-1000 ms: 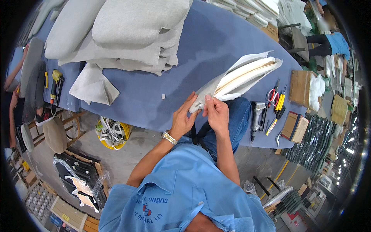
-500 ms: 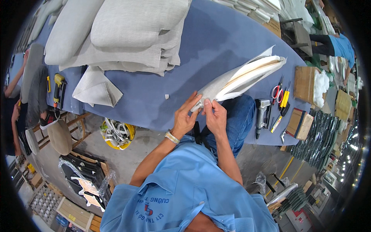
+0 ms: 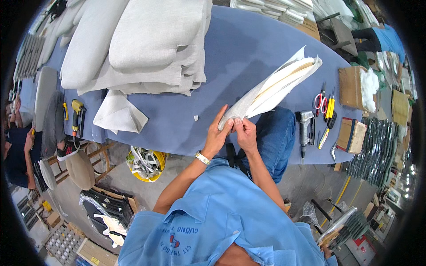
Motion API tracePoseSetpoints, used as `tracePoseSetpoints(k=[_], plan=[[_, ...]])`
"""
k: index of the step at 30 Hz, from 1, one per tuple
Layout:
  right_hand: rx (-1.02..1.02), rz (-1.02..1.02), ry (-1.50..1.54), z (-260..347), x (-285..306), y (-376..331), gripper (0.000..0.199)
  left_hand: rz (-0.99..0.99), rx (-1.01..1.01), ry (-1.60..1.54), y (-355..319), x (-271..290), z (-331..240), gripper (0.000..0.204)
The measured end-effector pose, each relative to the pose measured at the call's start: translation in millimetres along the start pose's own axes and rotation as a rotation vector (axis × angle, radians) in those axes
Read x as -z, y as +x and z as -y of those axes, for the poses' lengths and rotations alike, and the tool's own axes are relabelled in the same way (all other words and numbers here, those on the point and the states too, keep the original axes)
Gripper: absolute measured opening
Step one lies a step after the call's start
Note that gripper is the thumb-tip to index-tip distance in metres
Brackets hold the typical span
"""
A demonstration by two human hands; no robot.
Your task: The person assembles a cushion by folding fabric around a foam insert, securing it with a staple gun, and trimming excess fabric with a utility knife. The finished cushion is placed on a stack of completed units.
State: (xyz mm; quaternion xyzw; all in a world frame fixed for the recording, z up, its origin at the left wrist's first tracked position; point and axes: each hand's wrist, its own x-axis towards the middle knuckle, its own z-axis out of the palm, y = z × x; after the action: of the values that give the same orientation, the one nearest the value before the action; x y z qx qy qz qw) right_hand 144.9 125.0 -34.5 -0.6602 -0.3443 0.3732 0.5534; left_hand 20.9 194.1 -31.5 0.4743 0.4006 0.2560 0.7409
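A long seat panel (image 3: 277, 86) in light grey fabric stands tilted on the blue table, its far end pointing up and right. White padding and a tan board edge show along its open side. At the near end, my left hand (image 3: 217, 135) is closed on the panel, thumb on the fabric and forefinger stretched along the left side. Close beside it, my right hand (image 3: 245, 134) pinches the fabric at the same end. The two thumbs are almost together. The fingers beneath the panel are partly hidden.
Stacked grey cushions (image 3: 146, 40) and a folded fabric piece (image 3: 120, 113) lie to the left. A yellow nail gun (image 3: 77, 113) is farther left. At right are a grey air stapler (image 3: 304, 131), red-handled scissors (image 3: 318, 102), yellow-handled tools (image 3: 330, 108) and a cardboard box (image 3: 351, 88).
My left thumb has come up onto the fabric at the near end, close to my right thumb. The panel has turned slightly, and the whole view has shifted a little.
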Motion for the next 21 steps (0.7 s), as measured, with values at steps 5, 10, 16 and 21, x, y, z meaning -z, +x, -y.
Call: tracePoseSetpoints(k=[5, 10, 16, 21], plan=[[-0.019, 0.053, 0.166, -4.0, 9.5, -13.5, 0.036, -0.019, -0.126, 0.17, 0.4, -9.0, 13.2, 0.058], [-0.079, 0.12, 0.218, 5.0, 20.3, -15.3, 0.036, -0.045, -0.272, 0.331, -1.9, -17.7, 14.3, 0.057], [0.0, 0.125, -0.279, 44.5, 101.2, -20.0, 0.013, -0.119, -0.296, 0.321, 0.7, -25.2, 9.8, 0.054], [-0.238, -0.7, -0.84, -52.2, 258.8, -36.3, 0.049, -0.124, -0.364, 0.327, 3.2, -26.5, 12.1, 0.056]])
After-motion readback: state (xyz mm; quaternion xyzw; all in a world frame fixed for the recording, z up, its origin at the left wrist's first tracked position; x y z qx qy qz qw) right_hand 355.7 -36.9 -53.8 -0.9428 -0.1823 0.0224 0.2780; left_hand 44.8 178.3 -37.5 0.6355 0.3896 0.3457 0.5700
